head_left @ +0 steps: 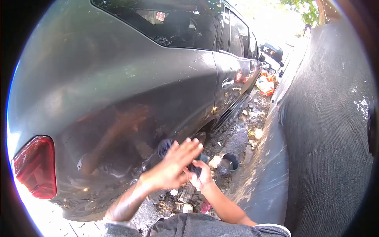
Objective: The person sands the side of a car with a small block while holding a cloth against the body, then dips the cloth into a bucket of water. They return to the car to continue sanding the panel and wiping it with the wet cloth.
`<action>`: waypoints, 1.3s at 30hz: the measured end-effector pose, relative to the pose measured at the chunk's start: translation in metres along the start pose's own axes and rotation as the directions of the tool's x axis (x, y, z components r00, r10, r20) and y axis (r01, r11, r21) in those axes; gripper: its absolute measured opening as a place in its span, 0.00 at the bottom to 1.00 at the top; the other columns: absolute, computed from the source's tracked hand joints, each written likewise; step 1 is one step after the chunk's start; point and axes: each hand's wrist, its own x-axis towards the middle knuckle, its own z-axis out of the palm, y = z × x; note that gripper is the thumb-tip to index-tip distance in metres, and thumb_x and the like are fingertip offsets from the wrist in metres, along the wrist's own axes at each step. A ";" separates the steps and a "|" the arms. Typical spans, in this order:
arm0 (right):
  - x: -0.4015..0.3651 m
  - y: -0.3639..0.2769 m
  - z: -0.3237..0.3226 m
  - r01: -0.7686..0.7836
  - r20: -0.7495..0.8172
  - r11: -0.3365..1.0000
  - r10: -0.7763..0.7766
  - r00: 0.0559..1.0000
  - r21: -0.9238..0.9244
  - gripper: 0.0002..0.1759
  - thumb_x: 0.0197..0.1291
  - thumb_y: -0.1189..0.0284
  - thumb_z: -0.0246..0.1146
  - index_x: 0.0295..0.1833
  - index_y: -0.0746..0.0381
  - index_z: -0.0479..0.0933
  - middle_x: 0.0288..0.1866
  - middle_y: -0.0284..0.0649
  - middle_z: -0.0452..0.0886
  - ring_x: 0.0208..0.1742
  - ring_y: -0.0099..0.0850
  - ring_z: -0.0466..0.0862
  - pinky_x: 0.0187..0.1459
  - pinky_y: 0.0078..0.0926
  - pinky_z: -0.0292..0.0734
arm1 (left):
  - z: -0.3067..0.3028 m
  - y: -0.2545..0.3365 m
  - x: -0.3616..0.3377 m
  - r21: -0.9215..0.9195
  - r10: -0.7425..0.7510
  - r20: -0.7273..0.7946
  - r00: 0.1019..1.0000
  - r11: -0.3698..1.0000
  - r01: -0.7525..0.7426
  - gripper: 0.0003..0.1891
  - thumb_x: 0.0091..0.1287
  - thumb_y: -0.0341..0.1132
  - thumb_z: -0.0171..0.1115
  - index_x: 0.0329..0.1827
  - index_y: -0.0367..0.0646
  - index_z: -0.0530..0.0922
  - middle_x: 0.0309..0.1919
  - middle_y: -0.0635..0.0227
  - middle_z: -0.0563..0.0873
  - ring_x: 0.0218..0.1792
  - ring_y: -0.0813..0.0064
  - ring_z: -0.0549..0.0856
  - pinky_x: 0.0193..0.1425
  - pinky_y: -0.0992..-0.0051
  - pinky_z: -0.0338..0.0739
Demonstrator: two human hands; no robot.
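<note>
A dark, crumpled thing that looks like cloth [165, 147] shows past the fingers of my left hand [173, 162]. That hand lies flat across it, fingers stretched out and slightly blurred. My right hand [203, 176] is just below and to the right, its thumb and fingers closed on a dark part of the same bundle. Much of the bundle is hidden behind the hands. Both hands are in front of the rear side of a dark grey car [158, 94], whose body mirrors an arm. A dark open-topped pail [229, 162] stands on the ground right of my right hand.
The car's red tail light [37, 168] is at far left. A dark textured sheet [331, 130] rises along the right, leaving a narrow strip of wet, littered ground [246, 134]. Farther along lie red and white bags [266, 85] and another vehicle [270, 55].
</note>
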 end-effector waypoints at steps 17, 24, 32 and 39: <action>-0.081 -0.040 -0.047 0.375 -0.263 0.903 -0.421 0.868 -0.209 0.19 0.60 0.79 0.62 0.58 0.60 0.82 0.49 0.40 0.88 0.48 0.41 0.88 0.46 0.34 0.89 | -0.017 0.204 -0.021 -0.878 0.559 -0.467 0.685 -0.383 -0.286 0.49 0.73 0.63 0.50 0.84 0.31 0.49 0.81 0.45 0.60 0.81 0.51 0.60 0.85 0.61 0.47; -0.082 -0.030 -0.052 0.324 -0.255 0.922 -0.372 0.892 -0.213 0.12 0.60 0.77 0.66 0.50 0.57 0.83 0.49 0.39 0.88 0.50 0.38 0.87 0.51 0.36 0.86 | -0.023 0.212 -0.042 -0.864 0.569 -0.488 0.662 -0.424 -0.273 0.53 0.71 0.69 0.44 0.83 0.29 0.48 0.79 0.44 0.64 0.79 0.51 0.64 0.86 0.62 0.46; -0.086 -0.012 -0.050 0.314 -0.152 0.928 -0.346 0.926 -0.202 0.27 0.64 0.79 0.62 0.68 0.51 0.75 0.59 0.42 0.85 0.54 0.41 0.87 0.51 0.38 0.87 | -0.012 0.229 -0.047 -0.822 0.530 -0.534 0.659 -0.509 -0.256 0.58 0.70 0.76 0.39 0.83 0.26 0.48 0.77 0.44 0.68 0.78 0.51 0.69 0.86 0.64 0.45; -0.103 -0.006 -0.033 0.385 -0.169 0.882 -0.438 0.883 -0.273 0.19 0.64 0.79 0.61 0.60 0.60 0.79 0.51 0.43 0.87 0.48 0.40 0.88 0.49 0.40 0.89 | -0.066 0.205 -0.040 -0.946 0.721 -0.297 0.626 -0.311 -0.090 0.49 0.78 0.68 0.36 0.77 0.21 0.60 0.70 0.39 0.76 0.74 0.56 0.75 0.85 0.71 0.45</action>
